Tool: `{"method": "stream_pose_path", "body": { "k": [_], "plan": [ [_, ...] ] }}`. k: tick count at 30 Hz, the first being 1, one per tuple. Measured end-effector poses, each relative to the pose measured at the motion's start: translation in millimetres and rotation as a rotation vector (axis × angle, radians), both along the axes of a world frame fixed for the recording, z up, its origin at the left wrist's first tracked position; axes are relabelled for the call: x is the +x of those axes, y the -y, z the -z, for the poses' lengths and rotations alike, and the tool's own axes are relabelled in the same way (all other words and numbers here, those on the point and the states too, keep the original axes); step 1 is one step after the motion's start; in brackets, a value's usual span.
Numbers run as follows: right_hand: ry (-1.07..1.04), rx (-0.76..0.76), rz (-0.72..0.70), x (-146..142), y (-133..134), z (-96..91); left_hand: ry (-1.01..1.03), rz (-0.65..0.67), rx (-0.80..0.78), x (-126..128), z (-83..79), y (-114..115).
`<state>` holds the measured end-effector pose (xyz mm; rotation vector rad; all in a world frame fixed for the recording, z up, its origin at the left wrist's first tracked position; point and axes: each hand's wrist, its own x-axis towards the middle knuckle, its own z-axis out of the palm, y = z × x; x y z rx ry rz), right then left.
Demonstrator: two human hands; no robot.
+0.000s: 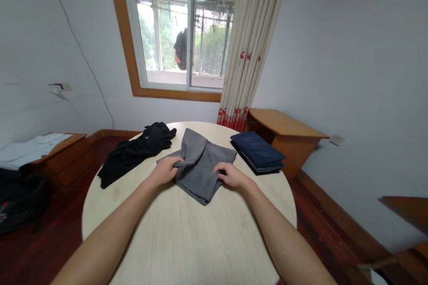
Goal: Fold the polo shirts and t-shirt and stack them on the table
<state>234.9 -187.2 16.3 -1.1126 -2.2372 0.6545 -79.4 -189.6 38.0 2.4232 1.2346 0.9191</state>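
A grey garment (199, 164) lies partly folded in the middle of the round pale wooden table (187, 240). My left hand (166, 170) is closed on the garment's left edge, fingers curled into the cloth. On the garment's right edge, my right hand (231, 175) pinches the fabric with bent fingers. Both forearms reach in from the near side of the table.
A crumpled black garment (135, 151) hangs over the table's left rim. A folded stack of dark blue clothes (258, 151) sits at the right rim. Wooden low furniture stands left (67, 156) and right (284, 133). A window and curtain (250, 49) are behind.
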Motion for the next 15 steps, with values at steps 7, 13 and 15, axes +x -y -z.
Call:
{"method": "stream_pose_path", "body": {
  "k": [7, 13, 15],
  "plan": [
    [-0.556, -0.378, -0.149, 1, 19, -27.6, 0.703, -0.388, 0.153, -46, -23.3, -10],
    [-1.153, -0.293, 0.331, 18, -10, -23.4, 0.412, -0.391, -0.035, -41, 1.2, -18],
    [-1.2, -0.293, 0.502, 25, -23, -13.2, 0.281, -0.33, -0.121, -37, 12.0, -19]
  ]
}}
